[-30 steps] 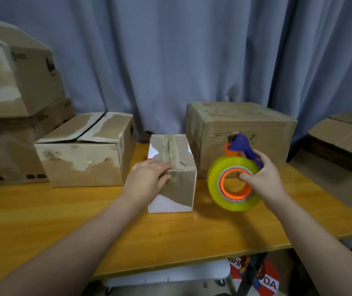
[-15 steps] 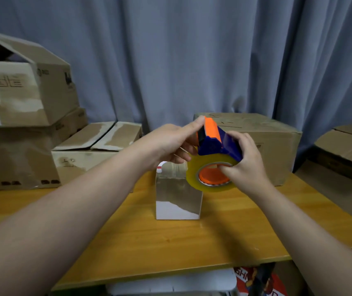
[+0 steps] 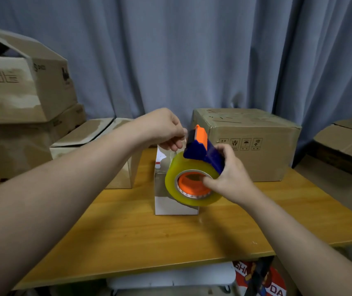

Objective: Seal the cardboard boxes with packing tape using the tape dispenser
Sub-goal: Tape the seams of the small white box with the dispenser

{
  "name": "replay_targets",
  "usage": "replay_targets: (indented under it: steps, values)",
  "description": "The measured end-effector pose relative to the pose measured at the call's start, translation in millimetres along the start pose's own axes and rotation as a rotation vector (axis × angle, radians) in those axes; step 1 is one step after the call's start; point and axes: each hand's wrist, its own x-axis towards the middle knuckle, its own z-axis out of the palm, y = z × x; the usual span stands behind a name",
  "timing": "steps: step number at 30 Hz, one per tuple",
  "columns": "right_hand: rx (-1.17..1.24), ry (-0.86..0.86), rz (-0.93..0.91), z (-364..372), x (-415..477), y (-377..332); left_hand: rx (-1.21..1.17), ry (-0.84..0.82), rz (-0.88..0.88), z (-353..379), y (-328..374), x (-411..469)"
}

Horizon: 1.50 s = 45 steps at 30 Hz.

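At the left, the top box of the stacked boxes (image 3: pixel 42 88) gapes open, so sealing remains there. The left hand (image 3: pixel 162 127) pinches finger to thumb at the mouth of the tape dispenser (image 3: pixel 200 150), probably on the free end of the tape (image 3: pixel 177 167), though the clear film barely shows. The small box (image 3: pixel 170 204) stands on the table (image 3: pixel 149 242) just behind, with no strip being laid yet. The right hand (image 3: pixel 228 178) grips the dispenser, thumb in the orange core, fingers curled over its blue body.
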Motion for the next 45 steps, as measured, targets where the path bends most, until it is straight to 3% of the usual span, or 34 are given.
replay_targets:
  steps: [4, 10, 19, 25, 31, 36, 45]
  values:
    - [0.016, -0.06, -0.059, 1, 2, -9, 0.093, 0.031, 0.002, -6, -9, 3]
    - [-0.867, -0.307, -0.192, -34, 20, -32, -0.015, 0.136, -0.083, -17, -40, -4]
    - [-1.229, -0.511, -0.176, -65, 27, -32, -0.322, 0.193, -0.286, 1, -118, -30]
    - [-1.533, -0.444, -0.373, -44, 48, -49, -0.475, 0.382, -0.307, 38, -131, -34]
    - [-1.621, -0.459, -0.447, -29, 54, -47, -0.475, 0.545, -0.271, 46, -133, -34]
    - [-1.681, -0.477, -0.429, -23, 52, -44, -0.424, 0.54, -0.265, 50, -135, -28]
    - [-1.714, -0.36, -0.428, -20, 46, -39, -0.436, 0.544, -0.293, 52, -143, -24]
